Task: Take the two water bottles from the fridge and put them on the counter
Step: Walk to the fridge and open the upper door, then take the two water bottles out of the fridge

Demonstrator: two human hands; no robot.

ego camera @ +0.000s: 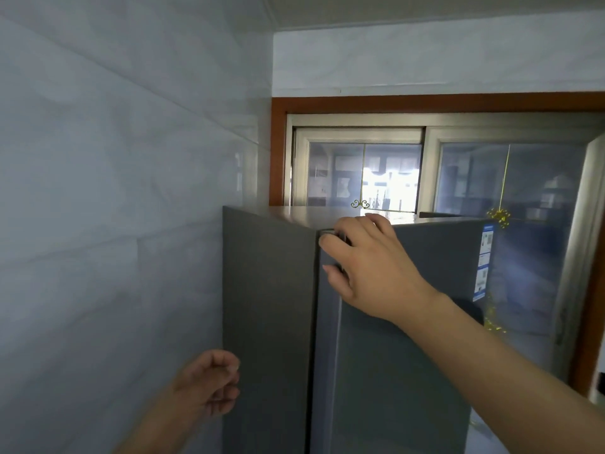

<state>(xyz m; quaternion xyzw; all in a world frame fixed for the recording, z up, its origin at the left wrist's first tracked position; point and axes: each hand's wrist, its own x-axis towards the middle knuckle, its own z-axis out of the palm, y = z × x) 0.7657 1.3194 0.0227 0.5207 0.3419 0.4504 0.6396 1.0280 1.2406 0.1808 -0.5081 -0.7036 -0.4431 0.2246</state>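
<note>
A tall grey fridge (376, 339) stands upright against a pale tiled wall (114, 191), its door shut, so the two water bottles are hidden inside. The right hand (370, 267) is the nearer, its fingers hooked over the door's left edge just below the fridge's top corner. The left hand (209, 385) hangs loosely curled and empty beside the fridge's left side.
</note>
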